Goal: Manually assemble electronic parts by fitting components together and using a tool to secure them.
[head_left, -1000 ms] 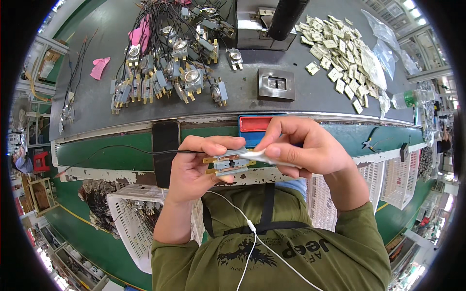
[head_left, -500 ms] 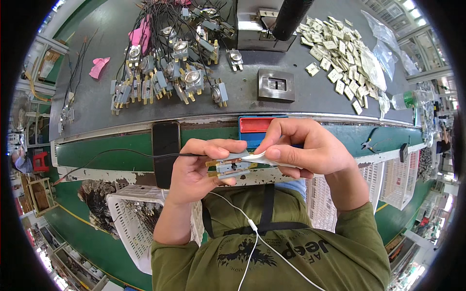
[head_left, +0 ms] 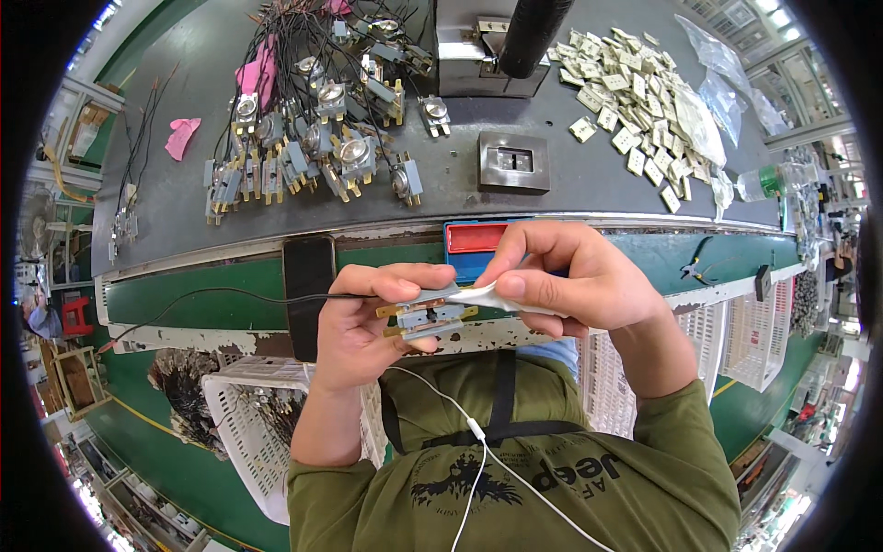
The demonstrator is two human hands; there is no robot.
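At the centre of the frame, the left hand (head_left: pixel 359 317) grips a grey component (head_left: pixel 425 315) with brass terminals between thumb and fingers; the right hand (head_left: pixel 589 285) pinches a white cloth-like strip (head_left: pixel 487 296) at its right end. Beyond lie a black phone (head_left: pixel 309 299), left of centre, and a red-and-blue box (head_left: pixel 469 267). On the desk (head_left: pixel 368 213), wired components (head_left: pixel 313 138) fill the upper left, a steel block (head_left: pixel 497 173) the upper centre, cream plates (head_left: pixel 635 101) the upper right.
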